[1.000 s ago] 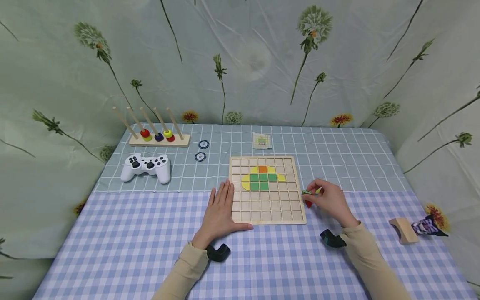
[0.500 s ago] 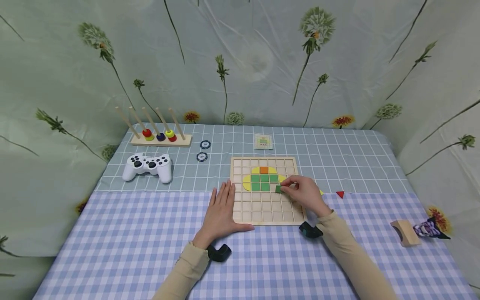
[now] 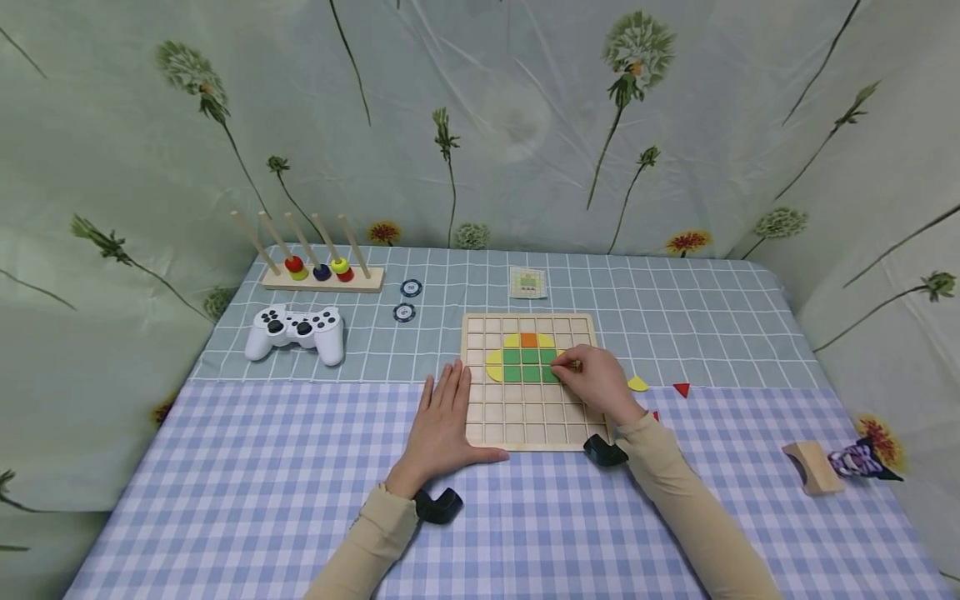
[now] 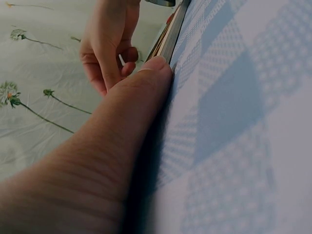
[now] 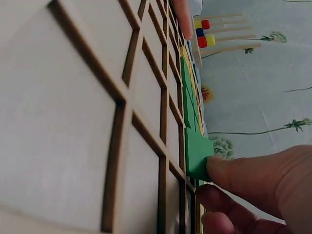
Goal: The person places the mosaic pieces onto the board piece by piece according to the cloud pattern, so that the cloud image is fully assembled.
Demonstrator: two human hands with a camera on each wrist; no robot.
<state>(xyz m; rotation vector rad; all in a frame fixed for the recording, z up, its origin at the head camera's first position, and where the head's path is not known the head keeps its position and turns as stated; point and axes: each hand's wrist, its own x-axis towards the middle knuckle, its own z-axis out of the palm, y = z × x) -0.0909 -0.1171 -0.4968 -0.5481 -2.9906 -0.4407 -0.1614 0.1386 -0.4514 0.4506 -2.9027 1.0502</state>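
Note:
A wooden grid board (image 3: 517,422) lies on the cloth, with yellow, green and orange tiles in its upper cells. My left hand (image 3: 438,425) rests along its left edge, fingers straight and thumb at the near-left corner. My right hand (image 3: 596,382) pinches a green square tile (image 5: 198,153) between thumb and fingers. In the right wrist view this tile stands slightly tilted over a cell, beside other green tiles (image 5: 187,92). Part of the yellow tile at the right of the pattern hides behind my right fingers.
Loose to the right lie a yellow tile (image 3: 637,384) and a red triangle (image 3: 681,389). A pattern card (image 3: 528,283) is behind the board. Further left are a game controller (image 3: 295,333), two chips (image 3: 411,288) and a peg stand (image 3: 322,284). A wooden arch block (image 3: 813,468) sits far right.
My right hand has carried the green tile from beside the board leftward to the cell at the right end of the lower green row. My left hand stays in place.

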